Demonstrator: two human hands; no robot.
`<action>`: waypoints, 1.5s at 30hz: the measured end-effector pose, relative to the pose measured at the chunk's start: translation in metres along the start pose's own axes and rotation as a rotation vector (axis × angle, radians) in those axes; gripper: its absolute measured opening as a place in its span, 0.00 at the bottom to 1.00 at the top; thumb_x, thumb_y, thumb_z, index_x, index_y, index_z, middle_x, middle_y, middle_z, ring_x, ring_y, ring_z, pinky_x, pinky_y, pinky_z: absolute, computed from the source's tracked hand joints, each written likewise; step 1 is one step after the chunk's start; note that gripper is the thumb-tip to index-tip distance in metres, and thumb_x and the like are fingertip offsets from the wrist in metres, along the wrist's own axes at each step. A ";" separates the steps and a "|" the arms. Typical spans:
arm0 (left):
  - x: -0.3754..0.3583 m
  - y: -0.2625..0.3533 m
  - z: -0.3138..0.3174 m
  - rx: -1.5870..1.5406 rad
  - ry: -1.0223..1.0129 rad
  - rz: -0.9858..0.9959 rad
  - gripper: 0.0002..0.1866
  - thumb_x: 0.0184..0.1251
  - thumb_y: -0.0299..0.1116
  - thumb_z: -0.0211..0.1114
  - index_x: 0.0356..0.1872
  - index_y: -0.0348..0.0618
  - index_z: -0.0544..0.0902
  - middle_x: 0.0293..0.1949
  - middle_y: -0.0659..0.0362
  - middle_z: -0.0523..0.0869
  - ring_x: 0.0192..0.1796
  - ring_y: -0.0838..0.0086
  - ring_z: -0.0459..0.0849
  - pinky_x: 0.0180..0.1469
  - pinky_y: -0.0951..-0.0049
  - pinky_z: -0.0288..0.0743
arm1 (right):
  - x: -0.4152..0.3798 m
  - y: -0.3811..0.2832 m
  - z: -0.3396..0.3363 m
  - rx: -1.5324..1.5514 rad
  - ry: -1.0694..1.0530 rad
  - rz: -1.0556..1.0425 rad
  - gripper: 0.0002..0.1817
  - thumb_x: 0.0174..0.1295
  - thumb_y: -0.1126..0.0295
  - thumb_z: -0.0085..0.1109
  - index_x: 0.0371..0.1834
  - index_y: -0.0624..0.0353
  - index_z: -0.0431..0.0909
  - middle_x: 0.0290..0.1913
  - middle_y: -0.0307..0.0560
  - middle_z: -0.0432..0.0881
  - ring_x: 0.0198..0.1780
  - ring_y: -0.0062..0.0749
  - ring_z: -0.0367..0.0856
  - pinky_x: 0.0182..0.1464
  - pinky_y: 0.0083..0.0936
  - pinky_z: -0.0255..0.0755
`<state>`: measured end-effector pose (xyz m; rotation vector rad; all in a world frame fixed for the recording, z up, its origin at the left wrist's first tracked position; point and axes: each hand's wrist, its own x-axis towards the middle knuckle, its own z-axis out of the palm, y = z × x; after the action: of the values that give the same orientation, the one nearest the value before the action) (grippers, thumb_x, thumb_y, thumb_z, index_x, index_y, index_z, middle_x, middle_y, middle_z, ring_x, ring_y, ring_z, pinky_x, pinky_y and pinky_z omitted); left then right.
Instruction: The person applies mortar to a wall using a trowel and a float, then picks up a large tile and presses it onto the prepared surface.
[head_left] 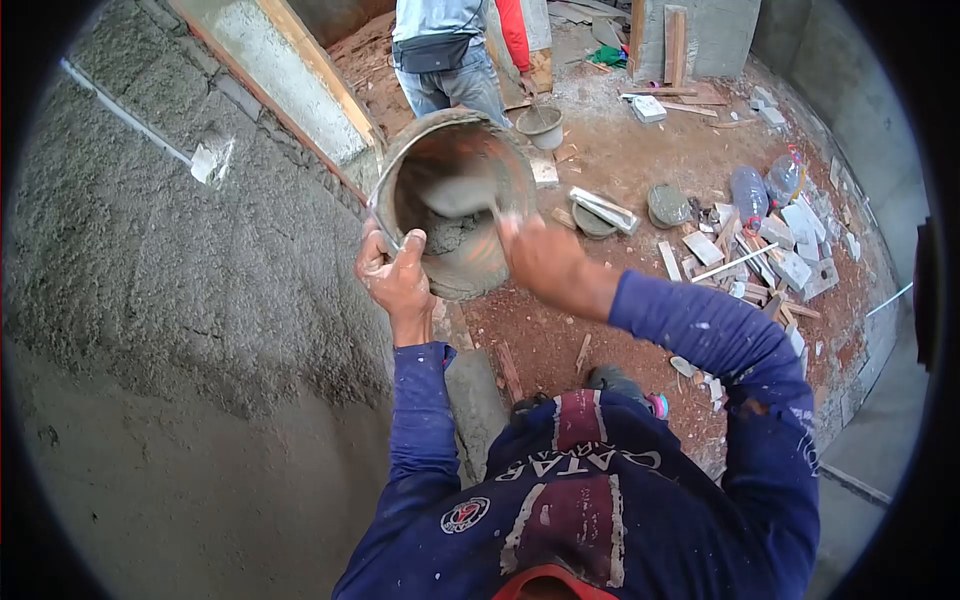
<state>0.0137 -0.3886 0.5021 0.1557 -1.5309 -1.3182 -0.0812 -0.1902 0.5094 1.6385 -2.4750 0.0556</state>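
Observation:
A mortar-caked bucket (470,275) is tilted with its mouth toward me, some wet grey mortar (452,232) inside it. My left hand (398,278) grips the bucket's left rim, thumb on the near side. At the right side of the bucket, my right hand (550,262) is closed on the handle of a trowel, partly smeared by motion. The trowel's blade (460,196) shows as a blurred pale shape inside the bucket. Left of the bucket stands a wall (220,260) with rough wet plaster above and a smoother surface below.
Beyond the bucket, a co-worker (450,60) stands with a hand near a smaller bucket (541,128). Wood and block rubble (790,265), plastic bottles (748,194) and a mortar-filled bowl (668,205) lie on the dirt floor at right. A wooden-edged column (290,80) stands upper left.

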 end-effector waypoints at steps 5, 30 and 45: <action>0.009 0.012 0.010 0.034 -0.003 0.031 0.17 0.46 0.15 0.62 0.18 0.44 0.61 0.32 0.62 0.73 0.33 0.80 0.67 0.42 0.78 0.64 | 0.000 -0.021 -0.045 0.121 -0.035 0.042 0.20 0.66 0.74 0.42 0.59 0.73 0.66 0.33 0.60 0.79 0.27 0.43 0.83 0.21 0.35 0.77; 0.010 0.050 0.001 -0.056 -0.120 -0.056 0.10 0.43 0.19 0.66 0.17 0.37 0.71 0.42 0.53 0.82 0.41 0.71 0.77 0.48 0.72 0.69 | -0.023 -0.004 0.006 0.660 -0.300 -0.020 0.25 0.68 0.68 0.41 0.57 0.84 0.58 0.29 0.71 0.79 0.36 0.69 0.77 0.45 0.49 0.73; -0.177 -0.081 -0.087 -0.011 0.487 -0.863 0.14 0.49 0.16 0.60 0.38 0.40 0.78 0.41 0.61 0.81 0.43 0.74 0.78 0.51 0.69 0.73 | -0.077 -0.016 0.145 2.540 -1.172 0.504 0.14 0.65 0.71 0.55 0.51 0.59 0.66 0.22 0.32 0.62 0.16 0.14 0.61 0.13 0.13 0.56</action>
<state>0.1155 -0.3568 0.3172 1.1422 -1.0447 -1.7636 -0.0550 -0.1442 0.3527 -0.0433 0.5093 -1.1259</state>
